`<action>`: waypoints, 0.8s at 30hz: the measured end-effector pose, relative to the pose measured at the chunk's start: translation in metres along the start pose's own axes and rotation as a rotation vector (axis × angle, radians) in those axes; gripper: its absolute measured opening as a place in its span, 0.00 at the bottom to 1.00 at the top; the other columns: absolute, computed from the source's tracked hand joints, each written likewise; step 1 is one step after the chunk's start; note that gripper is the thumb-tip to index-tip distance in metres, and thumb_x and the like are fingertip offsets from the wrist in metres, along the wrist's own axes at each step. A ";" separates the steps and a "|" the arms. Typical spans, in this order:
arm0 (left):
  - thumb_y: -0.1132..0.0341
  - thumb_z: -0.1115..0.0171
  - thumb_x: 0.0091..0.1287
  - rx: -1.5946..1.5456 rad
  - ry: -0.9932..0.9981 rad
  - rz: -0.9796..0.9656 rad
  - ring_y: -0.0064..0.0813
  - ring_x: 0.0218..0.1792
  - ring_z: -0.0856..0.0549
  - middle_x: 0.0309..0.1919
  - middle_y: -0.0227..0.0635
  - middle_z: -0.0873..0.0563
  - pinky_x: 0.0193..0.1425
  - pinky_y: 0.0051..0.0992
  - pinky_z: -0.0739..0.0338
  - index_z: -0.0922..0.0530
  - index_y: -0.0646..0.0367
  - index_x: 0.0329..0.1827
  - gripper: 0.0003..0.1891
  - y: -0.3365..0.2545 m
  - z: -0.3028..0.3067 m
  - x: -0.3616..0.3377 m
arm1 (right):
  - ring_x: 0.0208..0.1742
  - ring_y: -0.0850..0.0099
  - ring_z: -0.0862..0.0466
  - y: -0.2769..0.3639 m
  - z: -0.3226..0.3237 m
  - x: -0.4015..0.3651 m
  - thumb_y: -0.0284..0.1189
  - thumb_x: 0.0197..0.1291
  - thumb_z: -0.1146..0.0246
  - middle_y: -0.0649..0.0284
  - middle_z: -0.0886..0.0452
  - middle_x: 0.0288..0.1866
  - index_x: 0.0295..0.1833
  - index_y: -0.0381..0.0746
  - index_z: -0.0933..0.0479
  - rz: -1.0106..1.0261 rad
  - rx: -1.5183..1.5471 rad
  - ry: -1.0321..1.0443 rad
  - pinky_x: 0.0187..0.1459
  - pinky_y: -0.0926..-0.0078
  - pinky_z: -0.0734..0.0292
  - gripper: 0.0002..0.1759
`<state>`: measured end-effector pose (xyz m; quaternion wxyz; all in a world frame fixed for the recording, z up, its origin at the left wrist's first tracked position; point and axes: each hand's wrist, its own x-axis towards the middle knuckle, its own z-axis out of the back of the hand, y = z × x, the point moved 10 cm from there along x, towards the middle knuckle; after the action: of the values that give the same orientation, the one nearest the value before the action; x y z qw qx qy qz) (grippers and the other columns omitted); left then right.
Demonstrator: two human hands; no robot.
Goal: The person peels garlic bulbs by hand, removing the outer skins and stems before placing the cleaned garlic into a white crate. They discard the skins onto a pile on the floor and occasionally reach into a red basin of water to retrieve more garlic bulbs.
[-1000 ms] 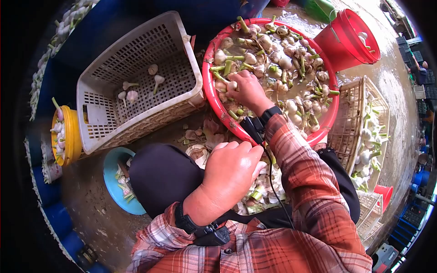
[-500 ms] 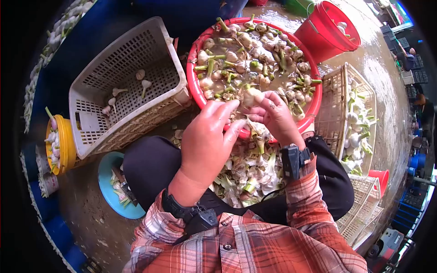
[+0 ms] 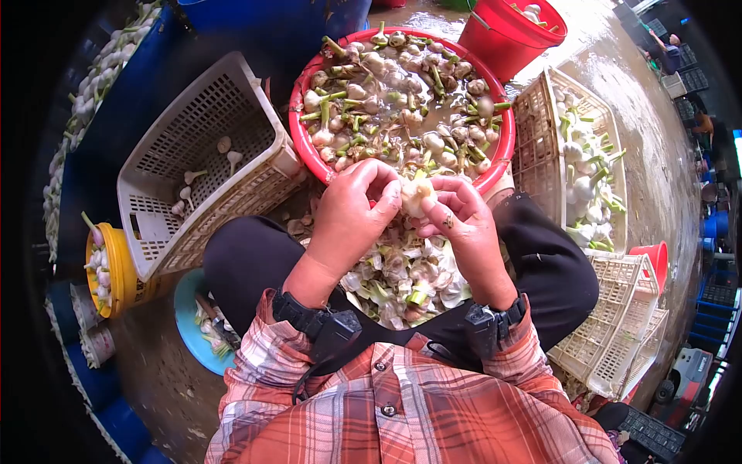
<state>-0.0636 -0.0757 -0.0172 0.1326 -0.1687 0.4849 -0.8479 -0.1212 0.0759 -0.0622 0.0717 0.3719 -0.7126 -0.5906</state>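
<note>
A pale garlic bulb is held between my two hands, over the near rim of a red tub. My right hand grips it with thumb and fingers from the right. From the left, my left hand has its thumb and fingers pinched together at the bulb's edge; the fingertips are partly hidden. Many garlic bulbs with green stems float in murky water in the tub. Below my hands lies a heap of peeled garlic skins, between my legs.
At the left are a grey crate with several bulbs, a yellow bucket and a blue basin holding a knife. At the right stand a crate of garlic, stacked crates and a red bucket.
Both hands have come back toward my body with the bulb, from above the tub to its near rim. The camera view has shifted, so the tub sits further left and higher.
</note>
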 end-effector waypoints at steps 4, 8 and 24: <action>0.58 0.35 0.76 -0.455 0.159 0.233 0.17 0.44 0.15 0.43 0.28 0.12 0.51 0.22 0.20 0.18 0.64 0.57 0.18 0.021 -0.020 -0.007 | 0.54 0.75 0.16 0.018 -0.001 -0.012 0.16 0.63 0.32 0.63 0.20 0.59 0.63 0.37 0.25 0.232 -0.178 0.039 0.48 0.79 0.16 0.22; 0.57 0.34 0.76 -0.645 0.275 0.385 0.19 0.45 0.14 0.47 0.31 0.11 0.54 0.22 0.20 0.18 0.66 0.63 0.23 0.026 -0.032 -0.013 | 0.52 0.69 0.18 0.059 -0.030 -0.027 0.12 0.51 0.34 0.58 0.22 0.53 0.54 0.39 0.20 0.577 -0.651 0.158 0.49 0.76 0.18 0.22; 0.73 0.45 0.70 -0.877 0.232 0.448 0.21 0.47 0.12 0.49 0.36 0.10 0.55 0.23 0.18 0.17 0.66 0.60 0.18 0.022 -0.035 -0.015 | 0.46 0.60 0.22 0.069 -0.044 -0.033 0.19 0.46 0.25 0.61 0.23 0.46 0.48 0.42 0.23 0.848 -0.939 -0.099 0.47 0.64 0.23 0.22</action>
<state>-0.0628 -0.0534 -0.0547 0.1732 -0.0052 0.8310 -0.5285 -0.1048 0.0636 0.0234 0.4219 -0.0415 -0.4656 -0.7769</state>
